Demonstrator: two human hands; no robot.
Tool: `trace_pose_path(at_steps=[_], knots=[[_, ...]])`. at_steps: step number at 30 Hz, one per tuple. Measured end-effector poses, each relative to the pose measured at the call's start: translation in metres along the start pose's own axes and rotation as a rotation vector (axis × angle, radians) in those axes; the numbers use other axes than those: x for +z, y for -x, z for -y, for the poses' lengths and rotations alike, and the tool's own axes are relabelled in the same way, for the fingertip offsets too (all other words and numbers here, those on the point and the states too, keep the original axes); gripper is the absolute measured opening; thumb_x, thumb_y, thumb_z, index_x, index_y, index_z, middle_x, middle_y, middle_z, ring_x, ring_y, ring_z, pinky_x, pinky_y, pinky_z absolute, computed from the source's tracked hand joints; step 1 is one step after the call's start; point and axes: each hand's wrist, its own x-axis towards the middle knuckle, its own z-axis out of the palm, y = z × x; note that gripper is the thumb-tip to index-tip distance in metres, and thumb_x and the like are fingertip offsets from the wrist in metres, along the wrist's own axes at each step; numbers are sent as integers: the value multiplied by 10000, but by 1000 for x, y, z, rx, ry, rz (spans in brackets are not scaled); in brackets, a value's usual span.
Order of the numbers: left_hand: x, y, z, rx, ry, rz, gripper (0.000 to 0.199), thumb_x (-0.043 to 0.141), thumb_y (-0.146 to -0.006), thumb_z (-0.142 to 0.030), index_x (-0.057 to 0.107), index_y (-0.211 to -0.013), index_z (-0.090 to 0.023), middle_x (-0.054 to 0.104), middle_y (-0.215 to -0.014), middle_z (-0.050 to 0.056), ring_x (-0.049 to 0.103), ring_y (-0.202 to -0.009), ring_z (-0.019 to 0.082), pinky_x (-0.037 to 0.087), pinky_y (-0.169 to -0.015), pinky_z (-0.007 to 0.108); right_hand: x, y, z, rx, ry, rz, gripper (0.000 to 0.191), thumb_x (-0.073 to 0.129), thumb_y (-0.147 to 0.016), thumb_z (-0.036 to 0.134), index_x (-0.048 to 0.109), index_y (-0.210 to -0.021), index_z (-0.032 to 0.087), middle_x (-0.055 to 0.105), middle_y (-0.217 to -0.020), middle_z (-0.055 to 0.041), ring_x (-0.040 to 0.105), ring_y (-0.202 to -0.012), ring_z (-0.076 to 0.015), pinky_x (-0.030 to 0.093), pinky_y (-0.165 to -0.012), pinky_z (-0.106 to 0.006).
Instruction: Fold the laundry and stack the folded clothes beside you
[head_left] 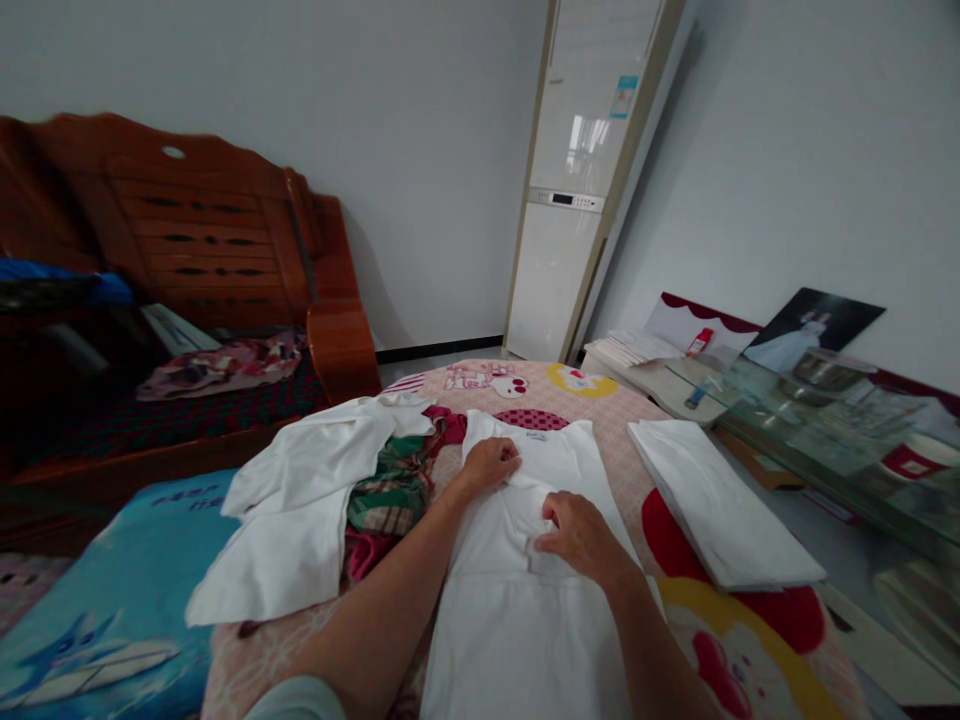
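- A white top (517, 625) lies lengthwise on the cloth-covered counter (619, 408), directly in front of the person; its neck label (536, 436) is at the far end, probably so that the body of the garment falls within easy reach of both arms.
- The left hand (491, 465) rests on the upper part of the top, fingers curled inward; it seems to steady the fabric, but whether it grips a fold I cannot tell.
- The right hand (581, 530), a little nearer the person, appears to grasp a raised bit of the same fabric between thumb and fingers, perhaps to control the creases running between the two hands.
- A folded white cloth (716, 500) lies flat to the right, apart from the top; that gap likely spares its neat layers from the working arm.
- To the left, a loosely spread white garment (300, 490) partly overlaps a green plaid cloth (394, 485), both beyond the left forearm. Their looser lie suggests simple parking rather than careful arrangement.
- Behind them stands a carved wooden settee (195, 240), well apart from the hands.
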Motion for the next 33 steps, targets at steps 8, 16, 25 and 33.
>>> trace_pose_path(at_steps=[8,16,25,33], knots=[[0,-1,2,5,52,7,156,556,-792,-233,692,-819,-161,665,-696,8,581,-643,129,365,-581,214,-7,-6,-26,28,-447,68,210,570,-615,120,711,-767,151,553,-544,30,493,-534,-117,332,-513,-221],[6,-5,-1,-51,292,-64,182,523,-809,-248,672,-830,-146,625,-636,-17,552,-561,112,385,-541,203,-1,-7,-46,149,-785,161,209,609,-607,192,710,-786,153,537,-518,46,461,-474,-95,332,-454,-207],[12,-9,-4,-18,149,-200,111,591,-753,-141,667,-833,-151,655,-728,5,573,-673,119,408,-660,220,-2,-5,-39,88,-699,255,126,701,-622,257,704,-658,137,588,-523,20,458,-480,-82,318,-459,-196],[-2,-6,-4,-72,94,-162,215,575,-694,-83,661,-870,-170,642,-709,-15,576,-640,115,427,-646,215,-5,-3,-35,73,-696,250,175,725,-653,314,711,-654,140,598,-535,18,467,-501,-87,312,-473,-199]])
